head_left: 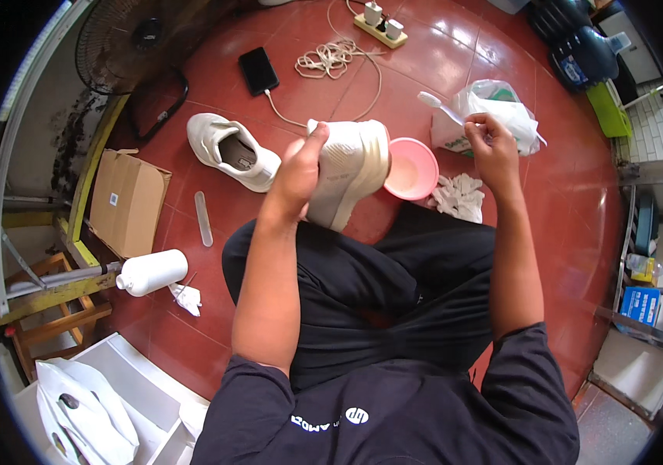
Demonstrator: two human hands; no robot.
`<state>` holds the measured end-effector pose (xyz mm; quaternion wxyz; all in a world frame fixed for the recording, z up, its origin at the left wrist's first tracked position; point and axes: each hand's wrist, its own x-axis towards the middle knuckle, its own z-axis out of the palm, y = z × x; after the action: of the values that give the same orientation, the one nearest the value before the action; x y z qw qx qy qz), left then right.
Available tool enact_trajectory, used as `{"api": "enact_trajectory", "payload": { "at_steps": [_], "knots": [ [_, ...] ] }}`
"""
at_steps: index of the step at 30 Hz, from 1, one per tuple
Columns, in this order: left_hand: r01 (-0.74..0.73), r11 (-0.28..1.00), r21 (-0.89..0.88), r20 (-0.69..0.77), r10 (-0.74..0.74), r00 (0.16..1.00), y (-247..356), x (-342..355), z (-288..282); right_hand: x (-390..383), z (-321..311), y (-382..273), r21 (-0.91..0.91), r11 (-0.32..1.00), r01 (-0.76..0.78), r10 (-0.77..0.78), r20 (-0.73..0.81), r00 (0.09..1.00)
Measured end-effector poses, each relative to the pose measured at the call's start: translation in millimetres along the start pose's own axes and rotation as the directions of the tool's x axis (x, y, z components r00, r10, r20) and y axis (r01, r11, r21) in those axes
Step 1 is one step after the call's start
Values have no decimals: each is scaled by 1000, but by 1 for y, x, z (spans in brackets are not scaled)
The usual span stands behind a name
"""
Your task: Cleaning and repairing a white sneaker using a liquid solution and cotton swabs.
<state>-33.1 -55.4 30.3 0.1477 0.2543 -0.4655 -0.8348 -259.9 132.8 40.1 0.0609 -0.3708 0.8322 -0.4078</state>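
My left hand (pixel 298 172) is wrapped round a white sneaker (pixel 339 167), held up above my crossed legs with its sole turned partly towards me. In my right hand (pixel 491 142) a white toothbrush (pixel 441 107) is pinched, its bristled head pointing up and left, apart from the shoe. The other white sneaker (pixel 232 152) rests on the floor left of my left hand. A pink bowl (pixel 422 167) with cloudy liquid stands just beyond the held shoe, which hides part of its rim. Beside it lies a crumpled white cloth (pixel 459 198).
A white plastic bag (pixel 494 108) sits beyond my right hand. Farther off are a phone (pixel 258 71), a coiled cable (pixel 328 60) and a power strip (pixel 380 32). To the left are a cardboard box (pixel 128 201), a clear strip (pixel 204 219) and a white bottle (pixel 153 273).
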Motion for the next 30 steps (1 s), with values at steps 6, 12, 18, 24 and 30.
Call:
{"api": "enact_trajectory", "payload": {
  "at_steps": [6, 12, 18, 24, 30],
  "knots": [
    [50, 975, -216, -23, -56, 998, -6, 4, -9, -45, 78, 88, -583, 808, -79, 147, 70, 987],
    [18, 998, -66, -127, -26, 992, 2, -4, 4, -46, 106, 99, -668, 744, -3, 32, 31, 999],
    [28, 1000, 11, -178, -26, 984, 2, 0, 3, -46, 102, 97, -708, 704, 64, -33, 58, 998],
    [-23, 992, 121, -160, 42, 986, -4, 9, 1, -49, 54, 73, -103, 988, -112, 98, -130, 987],
    [-100, 969, 226, -180, 142, 973, -12, 12, -4, -53, 38, -32, 443, 890, -110, 133, -21, 991]
  ]
}}
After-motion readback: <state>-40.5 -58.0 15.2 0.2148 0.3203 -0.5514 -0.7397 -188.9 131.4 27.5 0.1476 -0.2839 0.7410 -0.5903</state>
